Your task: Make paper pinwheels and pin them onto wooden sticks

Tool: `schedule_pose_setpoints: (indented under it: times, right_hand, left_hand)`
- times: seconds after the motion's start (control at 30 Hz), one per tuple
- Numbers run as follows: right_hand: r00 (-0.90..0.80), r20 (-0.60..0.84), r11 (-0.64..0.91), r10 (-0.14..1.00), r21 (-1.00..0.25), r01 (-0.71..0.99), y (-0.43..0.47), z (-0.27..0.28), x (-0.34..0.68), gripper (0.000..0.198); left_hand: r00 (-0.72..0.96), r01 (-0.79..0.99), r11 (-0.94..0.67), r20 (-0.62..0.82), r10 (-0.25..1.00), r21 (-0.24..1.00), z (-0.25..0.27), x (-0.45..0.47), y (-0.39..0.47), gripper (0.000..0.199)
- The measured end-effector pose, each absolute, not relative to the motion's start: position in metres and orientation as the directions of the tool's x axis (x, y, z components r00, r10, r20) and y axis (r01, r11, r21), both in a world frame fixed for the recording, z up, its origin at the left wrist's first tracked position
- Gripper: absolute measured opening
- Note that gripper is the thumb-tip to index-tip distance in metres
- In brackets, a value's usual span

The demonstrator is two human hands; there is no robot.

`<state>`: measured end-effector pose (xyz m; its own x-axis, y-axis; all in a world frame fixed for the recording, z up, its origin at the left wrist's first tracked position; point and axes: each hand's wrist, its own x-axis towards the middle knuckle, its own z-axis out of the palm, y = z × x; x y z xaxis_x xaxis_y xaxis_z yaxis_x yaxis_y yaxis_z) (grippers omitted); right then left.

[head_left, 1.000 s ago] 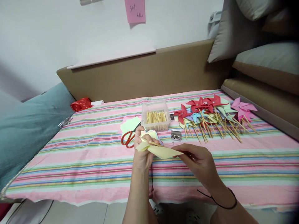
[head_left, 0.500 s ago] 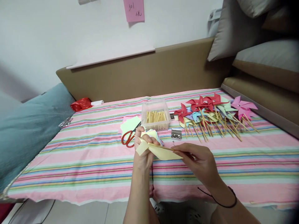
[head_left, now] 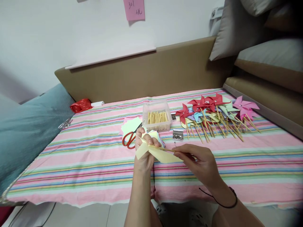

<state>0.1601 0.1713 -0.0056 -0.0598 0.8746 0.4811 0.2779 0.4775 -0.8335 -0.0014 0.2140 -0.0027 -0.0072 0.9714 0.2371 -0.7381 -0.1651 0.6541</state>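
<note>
A pale yellow paper pinwheel (head_left: 163,155) is held up over the striped cloth, its blades partly curled. My left hand (head_left: 146,154) is closed around its middle, fingers behind and over the paper. A thin wooden stick (head_left: 167,149) runs from the pinwheel's centre to the right. My right hand (head_left: 199,159) pinches the far end of that stick between thumb and fingers. Just beyond the hands lie a stack of coloured paper (head_left: 155,135), red-handled scissors (head_left: 129,140) and a small open box of metal pins (head_left: 178,135).
A clear plastic box (head_left: 168,124) of wooden sticks stands behind the hands. Several finished pinwheels (head_left: 215,104) in red, pink, green and blue lie piled at the right. Pale green paper sheets (head_left: 131,125) rest beside the scissors. A red plastic bag (head_left: 80,105) lies at the back left.
The pinwheel has tilted slightly, and more of the stick shows along its upper edge. Both hands keep their hold. The whole view has shifted a little.
</note>
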Motion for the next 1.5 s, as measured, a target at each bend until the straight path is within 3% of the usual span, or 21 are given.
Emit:
schedule_pose_setpoints:
  times: [0.17, 0.33, 0.47, 0.63, 0.83, 1.1, 1.2, 1.5]
  right_hand:
    - [-0.082, 0.358, 0.367, 0.93, -0.916, 0.164, 0.173, -0.007, 0.158, 0.014]
    - [-0.178, 0.098, 0.096, 0.979, -0.995, -0.02, 0.179, -0.015, 0.156, 0.023]
    - [-0.215, -0.043, -0.039, 0.976, -0.999, 0.025, 0.185, -0.024, 0.16, 0.025]
    - [-0.252, -0.055, -0.035, 0.966, -0.996, 0.083, 0.187, -0.031, 0.167, 0.023]
    - [-0.257, -0.014, 0.039, 0.966, -0.979, 0.198, 0.188, -0.034, 0.17, 0.02]
    - [-0.198, -0.05, -0.009, 0.979, -0.979, 0.204, 0.19, -0.038, 0.172, 0.02]
    - [-0.197, -0.071, -0.029, 0.978, -0.977, 0.211, 0.191, -0.039, 0.173, 0.02]
    - [-0.214, -0.128, -0.077, 0.968, -0.97, 0.232, 0.192, -0.043, 0.172, 0.022]
  left_hand:
    - [-0.004, -0.728, -0.173, 0.248, 0.969, 0.664, -0.001, -0.002, 0.215, 0.063]
    - [-0.219, -0.591, -0.229, 0.12, 0.968, 0.774, -0.001, 0.002, 0.219, 0.056]
    - [-0.444, -0.469, -0.284, 0.055, 0.894, 0.836, -0.003, 0.002, 0.226, 0.059]
    - [-0.58, -0.373, -0.357, 0.085, 0.81, 0.856, -0.006, 0.0, 0.23, 0.063]
    - [-0.573, -0.361, -0.344, 0.085, 0.815, 0.867, -0.006, 0.001, 0.23, 0.065]
    - [-0.453, -0.426, -0.285, 0.07, 0.889, 0.859, -0.001, 0.004, 0.227, 0.061]
    - [-0.415, -0.429, -0.279, 0.087, 0.906, 0.859, -0.002, 0.004, 0.226, 0.069]
    - [-0.423, -0.409, -0.297, 0.109, 0.899, 0.863, -0.002, 0.003, 0.227, 0.074]
